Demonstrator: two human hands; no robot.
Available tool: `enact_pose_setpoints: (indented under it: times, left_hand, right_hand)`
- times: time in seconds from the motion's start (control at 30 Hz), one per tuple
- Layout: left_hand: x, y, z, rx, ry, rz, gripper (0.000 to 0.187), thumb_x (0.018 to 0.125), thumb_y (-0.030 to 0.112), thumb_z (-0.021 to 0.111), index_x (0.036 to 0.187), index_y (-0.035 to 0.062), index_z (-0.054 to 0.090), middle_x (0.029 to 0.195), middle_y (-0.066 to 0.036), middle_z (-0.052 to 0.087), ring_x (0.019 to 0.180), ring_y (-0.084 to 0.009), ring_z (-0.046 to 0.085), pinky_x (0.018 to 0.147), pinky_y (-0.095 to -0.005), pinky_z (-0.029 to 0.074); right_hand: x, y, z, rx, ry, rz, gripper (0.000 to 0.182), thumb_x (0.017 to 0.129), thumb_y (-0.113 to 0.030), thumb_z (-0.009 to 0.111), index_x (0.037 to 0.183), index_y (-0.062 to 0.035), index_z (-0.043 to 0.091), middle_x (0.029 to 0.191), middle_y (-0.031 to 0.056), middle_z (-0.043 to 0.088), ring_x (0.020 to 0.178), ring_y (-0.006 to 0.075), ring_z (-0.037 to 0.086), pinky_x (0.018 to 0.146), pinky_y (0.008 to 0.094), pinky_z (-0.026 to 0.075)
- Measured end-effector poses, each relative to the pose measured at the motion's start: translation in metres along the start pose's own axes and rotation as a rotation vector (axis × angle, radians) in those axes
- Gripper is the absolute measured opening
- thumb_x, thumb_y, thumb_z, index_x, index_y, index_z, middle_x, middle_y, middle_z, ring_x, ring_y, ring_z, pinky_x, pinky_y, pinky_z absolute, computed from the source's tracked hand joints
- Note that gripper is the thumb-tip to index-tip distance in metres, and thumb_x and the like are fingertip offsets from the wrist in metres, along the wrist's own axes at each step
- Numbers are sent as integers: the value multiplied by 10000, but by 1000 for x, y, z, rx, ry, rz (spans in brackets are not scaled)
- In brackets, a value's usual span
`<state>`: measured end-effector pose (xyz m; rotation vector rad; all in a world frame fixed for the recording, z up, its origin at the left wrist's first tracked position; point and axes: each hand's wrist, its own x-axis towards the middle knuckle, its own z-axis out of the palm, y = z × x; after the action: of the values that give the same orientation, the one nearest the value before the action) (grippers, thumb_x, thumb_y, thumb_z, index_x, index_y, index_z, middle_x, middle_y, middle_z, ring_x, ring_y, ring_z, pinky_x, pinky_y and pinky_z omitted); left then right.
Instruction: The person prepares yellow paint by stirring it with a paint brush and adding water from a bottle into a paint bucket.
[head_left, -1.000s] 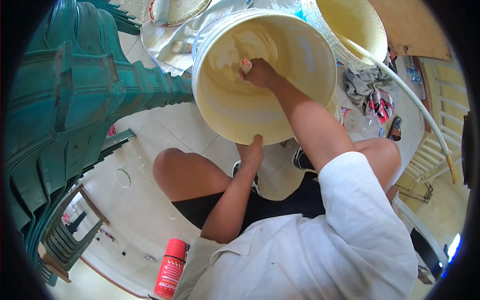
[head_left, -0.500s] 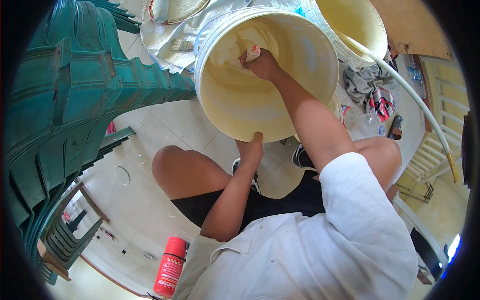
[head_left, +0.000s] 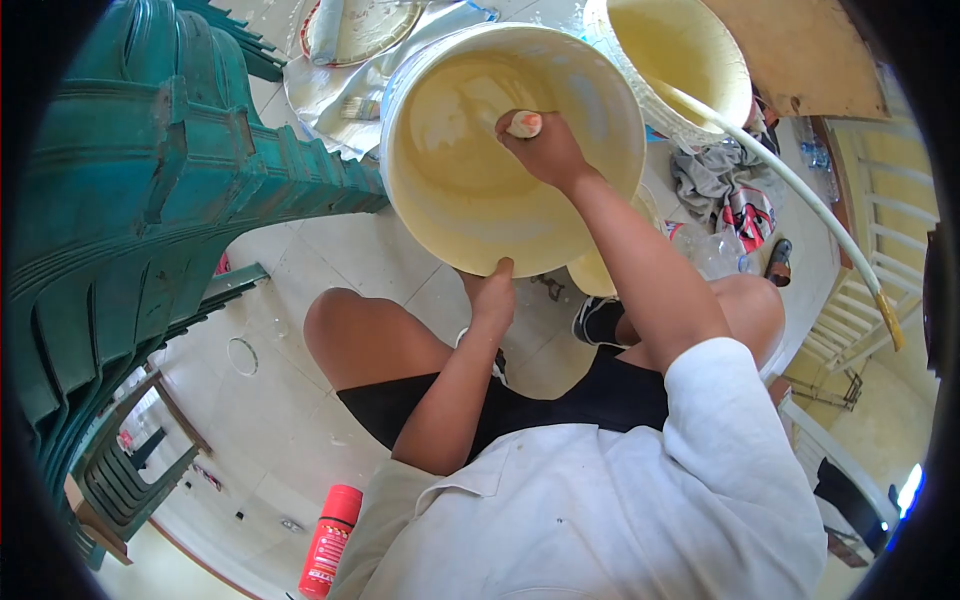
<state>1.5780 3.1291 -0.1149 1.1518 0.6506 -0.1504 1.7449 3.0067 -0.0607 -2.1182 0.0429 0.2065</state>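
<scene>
A big white bucket (head_left: 402, 215), coated inside with cream-yellow paint, tilts its mouth toward me. My left hand (head_left: 490, 292) grips its near rim, thumb over the edge. Inside the mouth, my right hand (head_left: 548, 150) is closed around a paint-smeared handle (head_left: 524, 124) with an orange-red end. The working end of that tool is hidden behind the fist. Wet streaks and a pool of paint (head_left: 455, 150) show on the bucket's inner surface to the left of the fist.
Behind on the right stands a second paint bucket (head_left: 735, 95) with a long pole (head_left: 790, 175) leaning out. Stacked green chairs (head_left: 130, 190) crowd the left. A paintbrush (head_left: 360, 108) lies on a sheet. Plastic bottles (head_left: 722, 252) and a red canister (head_left: 331, 540) are nearby.
My right hand has moved right and slightly down inside the bucket with the handle. The bucket has shifted a little left in view, showing more of a yellow container beside it.
</scene>
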Motion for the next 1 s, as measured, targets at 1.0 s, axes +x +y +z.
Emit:
enact_pose_setpoints:
  times: [1.0]
  left_hand:
    - [34, 70, 34, -118, -85, -201, 424, 846, 135, 416, 1245, -7, 379, 1188, -130, 482, 1043, -283, 533, 785, -422, 525]
  right_hand:
    - [-84, -47, -101, -2, 176, -598, 109, 716, -66, 595, 821, -42, 578, 865, 161, 616, 875, 310, 618, 839, 351, 467]
